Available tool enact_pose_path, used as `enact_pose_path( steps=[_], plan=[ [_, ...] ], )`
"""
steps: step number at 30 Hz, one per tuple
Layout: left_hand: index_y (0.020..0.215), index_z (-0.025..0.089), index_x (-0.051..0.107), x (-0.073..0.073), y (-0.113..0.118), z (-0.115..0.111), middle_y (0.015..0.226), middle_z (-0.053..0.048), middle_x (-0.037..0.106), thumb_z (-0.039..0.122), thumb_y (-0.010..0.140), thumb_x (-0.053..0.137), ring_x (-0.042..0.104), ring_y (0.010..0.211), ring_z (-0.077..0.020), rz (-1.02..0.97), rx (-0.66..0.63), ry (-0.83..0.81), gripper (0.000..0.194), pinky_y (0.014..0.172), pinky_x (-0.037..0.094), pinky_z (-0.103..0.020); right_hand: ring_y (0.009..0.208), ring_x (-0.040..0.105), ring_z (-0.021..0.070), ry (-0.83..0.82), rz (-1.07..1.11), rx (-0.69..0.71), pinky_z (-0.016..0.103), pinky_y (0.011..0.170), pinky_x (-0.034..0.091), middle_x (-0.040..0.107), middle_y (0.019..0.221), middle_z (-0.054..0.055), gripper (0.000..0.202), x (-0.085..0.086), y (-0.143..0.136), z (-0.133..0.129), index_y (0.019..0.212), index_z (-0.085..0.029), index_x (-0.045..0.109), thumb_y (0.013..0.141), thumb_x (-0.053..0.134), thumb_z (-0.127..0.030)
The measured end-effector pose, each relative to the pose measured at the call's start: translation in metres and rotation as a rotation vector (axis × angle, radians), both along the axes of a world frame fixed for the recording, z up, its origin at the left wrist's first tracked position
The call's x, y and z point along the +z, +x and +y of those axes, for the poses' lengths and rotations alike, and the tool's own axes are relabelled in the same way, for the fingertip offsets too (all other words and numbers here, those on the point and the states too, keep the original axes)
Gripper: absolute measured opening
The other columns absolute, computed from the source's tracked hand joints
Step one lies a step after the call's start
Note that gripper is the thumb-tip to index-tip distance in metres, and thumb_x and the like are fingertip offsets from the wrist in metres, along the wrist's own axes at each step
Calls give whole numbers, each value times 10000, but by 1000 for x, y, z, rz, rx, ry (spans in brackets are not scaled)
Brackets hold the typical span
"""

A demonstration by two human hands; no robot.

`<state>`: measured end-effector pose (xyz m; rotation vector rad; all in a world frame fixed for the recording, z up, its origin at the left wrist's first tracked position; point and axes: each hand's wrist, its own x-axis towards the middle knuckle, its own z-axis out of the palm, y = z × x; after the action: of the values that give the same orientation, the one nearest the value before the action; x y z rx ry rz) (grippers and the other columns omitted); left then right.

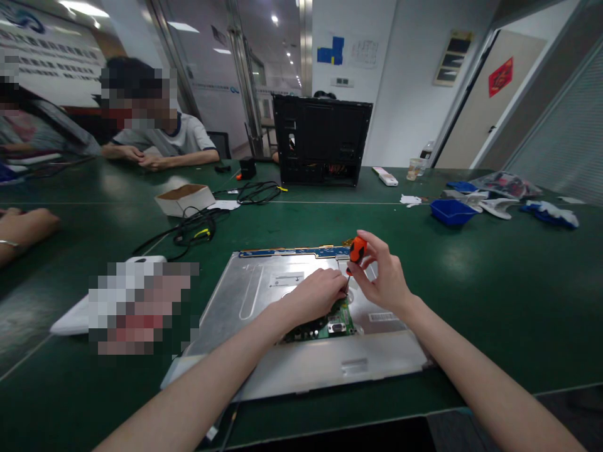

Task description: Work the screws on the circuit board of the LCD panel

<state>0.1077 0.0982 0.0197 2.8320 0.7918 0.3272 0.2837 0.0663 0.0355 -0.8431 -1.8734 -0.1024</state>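
Two bare hands meet over a flat metal panel (226, 307) lying on a green tabletop (494, 282). The right hand (377, 270) is closed in a pinch, thumb and fingers around the handle of an orange-and-black screwdriver (358, 249). The screwdriver stands steeply, its long axis leaning a little: handle up and to the right, thin shaft running down and left toward a green circuit board (347, 323) on the panel. The left hand (323, 292) reaches in from the left with curled fingers, right beside the lower shaft; whether it grips anything cannot be told. Those fingers are what stands in the way: they hide the screwdriver's tip and cover part of the board, which shows below them, toward the wearer. A narrow blue board (292, 253) runs along the panel's far edge.

Beyond the panel, well apart from both hands, a black housing (323, 138) stands upright. Black cables (259, 193) and an open box (183, 199) lie to the far left, a blue tray (452, 213) to the far right. Another person's hand (28, 227) rests at the left edge.
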Motion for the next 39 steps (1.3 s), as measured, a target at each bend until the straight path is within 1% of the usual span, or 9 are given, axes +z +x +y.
enact_pose_path(
  steps=[3, 9, 17, 23, 34, 39],
  plan=[
    [841, 153, 612, 0, 0, 0, 884, -61, 679, 101, 916, 567, 593, 765, -184, 4, 4, 3, 102, 668, 392, -280, 579, 616, 133, 1, 0, -26, 246, 508, 544, 659, 860, 4, 592, 0, 0, 0, 1452, -285, 318, 918, 566, -218],
    [851, 152, 613, 0, -1, 0, 888, -55, 669, 91, 912, 582, 594, 780, -189, 0, 4, -5, 92, 672, 401, -286, 529, 597, 118, 22, 6, -49, 230, 477, 521, 653, 838, -8, 559, 0, 0, 1, 1410, -282, 337, 915, 595, -259],
    [856, 153, 604, 4, -1, -2, 894, -51, 669, 100, 920, 591, 605, 797, -193, -11, 0, -15, 84, 698, 428, -295, 536, 595, 122, 11, 14, -40, 233, 481, 518, 645, 820, -14, 546, -1, 0, 2, 1395, -283, 341, 918, 606, -276],
    [863, 148, 597, 2, 0, -1, 906, -65, 669, 104, 926, 603, 602, 794, -196, 18, 9, 4, 77, 680, 414, -292, 534, 602, 128, 23, 13, -49, 242, 480, 522, 658, 846, 2, 539, -1, 0, 1, 1405, -280, 340, 928, 591, -288],
    [869, 152, 606, 2, 1, -2, 911, -66, 675, 146, 944, 579, 603, 801, -196, 55, 29, 21, 81, 692, 408, -299, 538, 597, 125, -1, 3, -29, 241, 490, 516, 665, 861, 4, 556, -1, 1, 1, 1430, -277, 320, 938, 578, -276],
    [920, 146, 609, 2, 1, -1, 952, -78, 686, 144, 941, 580, 618, 835, -204, 60, 22, 10, 36, 721, 424, -304, 575, 606, 139, -18, 7, 27, 251, 509, 537, 658, 859, 9, 578, 0, 1, 0, 1451, -277, 304, 933, 557, -234]
  ],
)
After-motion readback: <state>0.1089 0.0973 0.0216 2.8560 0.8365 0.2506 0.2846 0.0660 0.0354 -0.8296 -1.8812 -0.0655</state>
